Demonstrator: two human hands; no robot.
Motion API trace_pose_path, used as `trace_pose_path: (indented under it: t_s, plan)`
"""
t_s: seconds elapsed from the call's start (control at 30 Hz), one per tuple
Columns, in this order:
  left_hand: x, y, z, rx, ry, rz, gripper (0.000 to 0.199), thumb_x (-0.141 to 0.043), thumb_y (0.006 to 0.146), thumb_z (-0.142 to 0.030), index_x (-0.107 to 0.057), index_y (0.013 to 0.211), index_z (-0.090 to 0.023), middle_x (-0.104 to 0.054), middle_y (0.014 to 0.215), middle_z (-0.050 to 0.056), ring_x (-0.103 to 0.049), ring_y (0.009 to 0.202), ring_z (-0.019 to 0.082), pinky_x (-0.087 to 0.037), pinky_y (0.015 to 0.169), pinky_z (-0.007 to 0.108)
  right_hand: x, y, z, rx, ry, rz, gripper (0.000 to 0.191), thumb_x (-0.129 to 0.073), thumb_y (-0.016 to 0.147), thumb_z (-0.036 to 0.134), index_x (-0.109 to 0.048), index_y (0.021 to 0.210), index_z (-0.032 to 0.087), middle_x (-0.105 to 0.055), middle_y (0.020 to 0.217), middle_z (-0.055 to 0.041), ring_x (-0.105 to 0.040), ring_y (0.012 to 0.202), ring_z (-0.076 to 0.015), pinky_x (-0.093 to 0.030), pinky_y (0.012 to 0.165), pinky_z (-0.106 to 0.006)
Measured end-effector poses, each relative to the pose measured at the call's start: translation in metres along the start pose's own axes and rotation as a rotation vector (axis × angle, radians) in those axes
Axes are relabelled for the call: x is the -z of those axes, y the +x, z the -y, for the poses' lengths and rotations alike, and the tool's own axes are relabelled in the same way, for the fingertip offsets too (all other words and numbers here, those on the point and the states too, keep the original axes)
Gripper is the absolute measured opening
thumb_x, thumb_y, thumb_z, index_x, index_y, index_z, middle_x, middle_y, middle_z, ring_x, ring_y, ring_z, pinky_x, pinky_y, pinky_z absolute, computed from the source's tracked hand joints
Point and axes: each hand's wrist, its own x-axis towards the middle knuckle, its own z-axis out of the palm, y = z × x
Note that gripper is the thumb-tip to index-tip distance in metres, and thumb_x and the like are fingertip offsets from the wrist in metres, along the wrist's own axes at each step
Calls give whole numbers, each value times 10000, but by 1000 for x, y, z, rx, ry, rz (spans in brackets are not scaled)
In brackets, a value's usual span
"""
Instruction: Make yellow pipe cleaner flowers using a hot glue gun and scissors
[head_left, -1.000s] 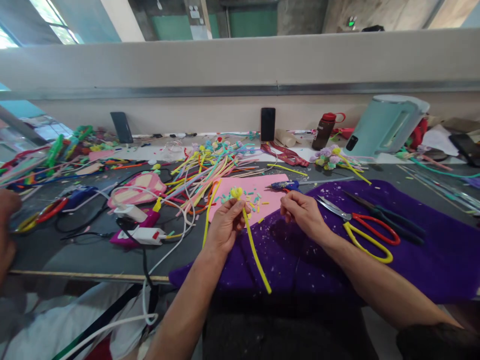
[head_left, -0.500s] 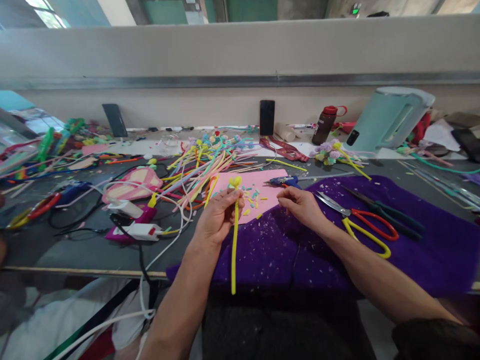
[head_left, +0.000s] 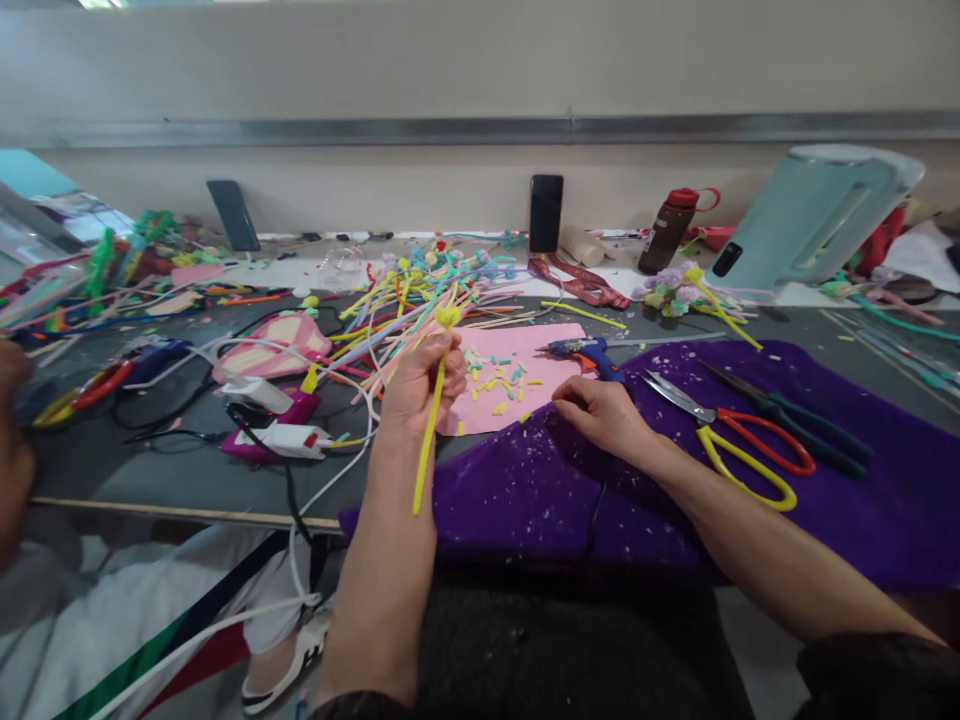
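A yellow pipe-cleaner flower [head_left: 426, 450] is gripped in my left hand [head_left: 421, 385], its small bloom above my fingers and its stem slanting down past the wrist. My right hand [head_left: 607, 415] hovers over the purple cloth [head_left: 525, 510], fingertips pinched together; whatever they hold, if anything, is too small to make out. Just beyond it lies a blue glue gun [head_left: 589, 352] by a pink sheet [head_left: 517, 345] strewn with yellow and teal snippets. Scissors [head_left: 712, 415] with red and yellow handles and dark green pliers [head_left: 795, 415] rest on the cloth to the right.
Behind my left hand is a pile of coloured pipe cleaners [head_left: 420, 290]. Plugs and a white cable [head_left: 330, 485] lie at left, beside another person's hand [head_left: 11, 450]. Along the back stand a phone [head_left: 546, 213], a bottle [head_left: 667, 232] and a teal kettle [head_left: 817, 225].
My left hand has shifted left and turned, so the flower's stem now tilts instead of hanging nearly straight. My right hand stays pinched in about the same place. The camera view has tipped down slightly.
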Motion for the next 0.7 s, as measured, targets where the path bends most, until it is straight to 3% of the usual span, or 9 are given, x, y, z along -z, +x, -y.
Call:
trace_pose_path:
  t_s: [0.13,0.33,0.57,0.7]
  plan:
    - [11,-2,-9,-63,-67,-33,119,-631,660,-216,-556,714,-142,-381,447,-81,-328,341,13,-221,312,122,-1,1,7,-7,21,50,127,-479,781,200,-601,760,176,-605,649,6,-522,561,-110,-372,543,-224]
    - [13,-2,-8,-103,-119,-48,109,-622,675,-231,-563,704,-144,-385,451,-79,-331,340,16,-232,314,128,-2,23,25,123,-132,204,118,-516,753,165,-633,757,182,-649,688,-20,-562,621,-136,-377,573,-239]
    - [13,-3,-6,-116,-155,-67,101,-615,692,-223,-553,719,-148,-393,462,-81,-352,340,14,-244,321,126,-25,56,20,163,-255,228,146,-520,760,148,-662,774,180,-671,724,-27,-584,654,-139,-377,585,-229]
    - [11,-3,-5,-129,-131,-55,92,-594,695,-222,-555,712,-141,-398,463,-74,-340,340,15,-217,317,131,-40,55,29,303,-294,292,159,-512,801,195,-666,841,188,-667,811,-34,-587,713,-138,-366,605,-221]
